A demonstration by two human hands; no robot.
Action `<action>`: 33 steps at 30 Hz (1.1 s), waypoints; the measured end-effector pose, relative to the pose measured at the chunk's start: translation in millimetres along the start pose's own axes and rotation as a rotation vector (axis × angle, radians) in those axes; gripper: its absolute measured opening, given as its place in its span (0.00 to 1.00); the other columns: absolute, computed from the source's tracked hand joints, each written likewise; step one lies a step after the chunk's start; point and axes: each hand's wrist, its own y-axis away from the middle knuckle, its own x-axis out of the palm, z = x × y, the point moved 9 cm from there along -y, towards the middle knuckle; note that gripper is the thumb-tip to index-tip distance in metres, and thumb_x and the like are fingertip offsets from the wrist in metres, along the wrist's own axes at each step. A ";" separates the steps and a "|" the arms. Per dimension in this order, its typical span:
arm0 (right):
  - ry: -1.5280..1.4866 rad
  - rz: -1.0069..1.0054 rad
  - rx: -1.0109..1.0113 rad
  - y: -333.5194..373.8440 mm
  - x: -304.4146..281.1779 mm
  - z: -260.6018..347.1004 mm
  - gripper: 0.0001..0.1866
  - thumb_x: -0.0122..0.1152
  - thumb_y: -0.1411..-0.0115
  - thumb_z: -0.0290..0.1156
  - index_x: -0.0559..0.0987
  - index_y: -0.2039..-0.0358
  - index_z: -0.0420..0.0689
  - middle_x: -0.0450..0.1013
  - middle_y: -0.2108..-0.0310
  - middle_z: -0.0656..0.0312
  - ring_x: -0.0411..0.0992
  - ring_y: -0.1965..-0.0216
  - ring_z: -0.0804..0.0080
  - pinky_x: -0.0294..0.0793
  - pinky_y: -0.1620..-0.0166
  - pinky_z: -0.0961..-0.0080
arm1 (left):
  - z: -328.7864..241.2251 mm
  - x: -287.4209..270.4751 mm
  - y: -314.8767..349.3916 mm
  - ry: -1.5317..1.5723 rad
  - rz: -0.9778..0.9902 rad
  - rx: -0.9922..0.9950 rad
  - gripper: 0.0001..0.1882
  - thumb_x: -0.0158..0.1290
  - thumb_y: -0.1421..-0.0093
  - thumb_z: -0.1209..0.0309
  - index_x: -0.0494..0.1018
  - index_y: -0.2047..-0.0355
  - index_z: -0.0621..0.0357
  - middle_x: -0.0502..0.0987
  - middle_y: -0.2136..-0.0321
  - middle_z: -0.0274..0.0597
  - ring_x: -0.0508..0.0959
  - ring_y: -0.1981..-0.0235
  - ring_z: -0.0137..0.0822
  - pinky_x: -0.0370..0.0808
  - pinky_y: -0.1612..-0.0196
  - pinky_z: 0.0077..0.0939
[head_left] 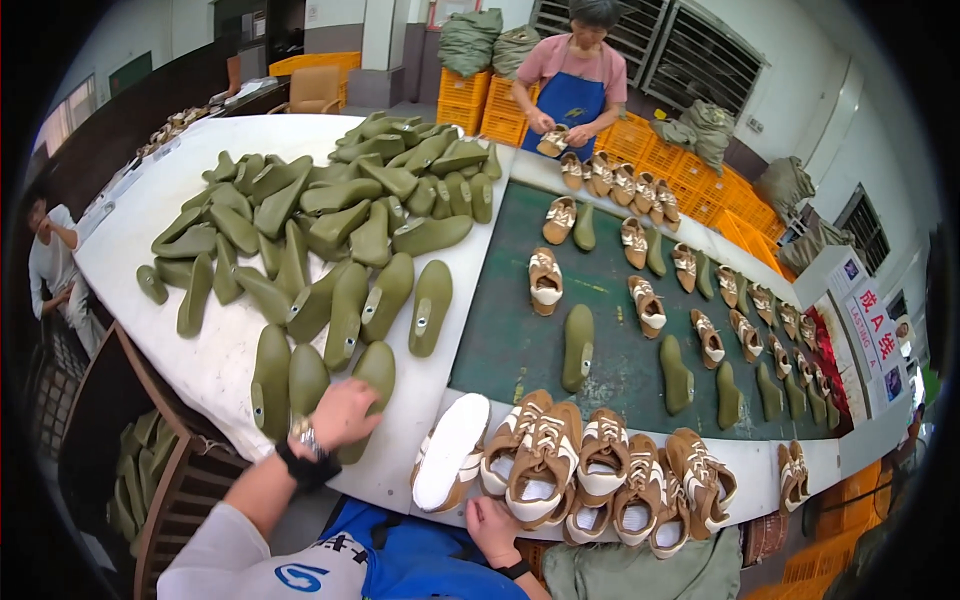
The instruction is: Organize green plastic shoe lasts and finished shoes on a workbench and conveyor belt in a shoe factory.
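My left hand [343, 414] is closed on the side of an olive-green shoe last [374, 368] at the near edge of the white table. Two more lasts [270, 382] stand just left of it. My right hand [490, 524] rests by the table's near edge with its fingers curled in, and I see nothing in them. Just above it lies an upturned shoe [452, 452] with its white sole showing. To the right sits a row of brown and white laced sneakers [543, 464], close to the right hand.
A large heap of green lasts [330, 200] covers the table's left side. The green conveyor belt [520, 345] carries sneakers and lasts. Across it, a co-worker in a blue apron [570, 100] handles a shoe. A wooden crate [165, 500] holds lasts at lower left.
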 end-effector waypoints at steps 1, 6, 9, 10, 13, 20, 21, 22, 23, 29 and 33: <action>-0.004 -0.004 -0.010 -0.1 -2.0 3.3 0.08 0.57 0.45 0.35 0.72 0.78 0.48 0.71 0.80 0.63 0.71 0.79 0.63 0.70 0.77 0.69 | -1.2 -4.9 -16.9 -0.023 0.048 0.053 0.14 0.57 0.52 0.63 0.74 0.68 0.58 0.74 0.69 0.49 0.74 0.64 0.49 0.70 0.58 0.41; 0.000 0.016 0.008 0.4 -3.2 -3.2 0.06 0.58 0.46 0.34 0.73 0.77 0.49 0.71 0.79 0.63 0.71 0.78 0.63 0.70 0.77 0.69 | -29.4 -33.8 -135.7 0.065 -0.101 0.100 0.29 0.57 0.51 0.64 0.64 0.50 0.60 0.67 0.52 0.55 0.69 0.51 0.51 0.68 0.49 0.39; -0.057 -0.059 -0.027 -1.5 -5.3 0.7 0.05 0.60 0.48 0.30 0.74 0.78 0.48 0.65 0.86 0.65 0.67 0.82 0.65 0.65 0.78 0.69 | 14.1 16.5 -193.2 0.140 -0.116 -0.059 0.31 0.57 0.53 0.65 0.63 0.48 0.59 0.64 0.48 0.58 0.67 0.49 0.55 0.66 0.47 0.40; -0.033 -0.021 -0.032 -0.6 -2.3 2.1 0.05 0.59 0.47 0.32 0.73 0.77 0.49 0.68 0.83 0.64 0.69 0.80 0.64 0.68 0.78 0.69 | 38.3 40.9 -204.2 0.209 -0.151 -0.194 0.30 0.56 0.53 0.68 0.63 0.49 0.57 0.61 0.47 0.60 0.65 0.47 0.56 0.65 0.46 0.40; -0.014 0.005 -0.030 3.1 -1.1 -0.9 0.05 0.56 0.45 0.34 0.73 0.75 0.50 0.71 0.78 0.63 0.71 0.78 0.62 0.71 0.77 0.69 | 38.7 68.2 -214.3 0.337 -0.229 -0.342 0.27 0.52 0.55 0.77 0.65 0.51 0.51 0.54 0.43 0.67 0.61 0.44 0.60 0.63 0.43 0.40; -0.030 -0.030 -0.024 3.3 -3.8 -2.5 0.06 0.55 0.43 0.34 0.72 0.75 0.49 0.71 0.77 0.62 0.71 0.78 0.60 0.70 0.77 0.68 | -16.0 81.9 -247.3 0.447 -0.244 -0.024 0.22 0.48 0.58 0.83 0.68 0.60 0.55 0.64 0.51 0.56 0.65 0.50 0.57 0.66 0.47 0.38; -0.039 -0.017 -0.025 3.4 -1.6 -1.3 0.06 0.55 0.43 0.34 0.72 0.74 0.49 0.71 0.77 0.61 0.71 0.78 0.60 0.70 0.77 0.68 | -15.4 82.7 -251.0 0.446 -0.242 -0.019 0.22 0.48 0.58 0.83 0.68 0.60 0.55 0.64 0.51 0.56 0.65 0.50 0.57 0.66 0.47 0.38; -0.048 -0.006 -0.026 3.7 0.2 -0.6 0.06 0.55 0.43 0.34 0.71 0.74 0.48 0.70 0.77 0.61 0.71 0.78 0.60 0.70 0.77 0.68 | -11.0 82.2 -253.4 0.438 -0.261 -0.053 0.21 0.48 0.58 0.83 0.68 0.60 0.55 0.64 0.54 0.55 0.66 0.51 0.57 0.67 0.48 0.38; -0.048 -0.011 -0.022 4.1 0.0 -0.6 0.06 0.55 0.43 0.34 0.71 0.74 0.48 0.70 0.77 0.61 0.71 0.78 0.60 0.70 0.77 0.68 | -7.6 82.0 -255.4 0.430 -0.279 -0.087 0.21 0.48 0.58 0.84 0.68 0.60 0.56 0.65 0.56 0.54 0.66 0.53 0.57 0.68 0.50 0.39; -0.025 -0.043 -0.019 2.3 -2.2 -0.8 0.07 0.59 0.46 0.34 0.73 0.79 0.49 0.70 0.80 0.64 0.70 0.79 0.65 0.70 0.77 0.71 | -39.4 107.4 -263.2 0.368 -0.192 0.078 0.20 0.45 0.58 0.84 0.68 0.61 0.57 0.65 0.57 0.55 0.68 0.56 0.57 0.68 0.51 0.40; -0.053 -0.005 -0.010 2.1 -1.2 -4.4 0.07 0.56 0.44 0.35 0.71 0.75 0.48 0.70 0.77 0.62 0.70 0.78 0.61 0.70 0.78 0.68 | -52.7 161.1 -257.5 0.297 0.209 -0.213 0.18 0.47 0.50 0.75 0.65 0.56 0.51 0.63 0.56 0.67 0.71 0.56 0.57 0.70 0.52 0.39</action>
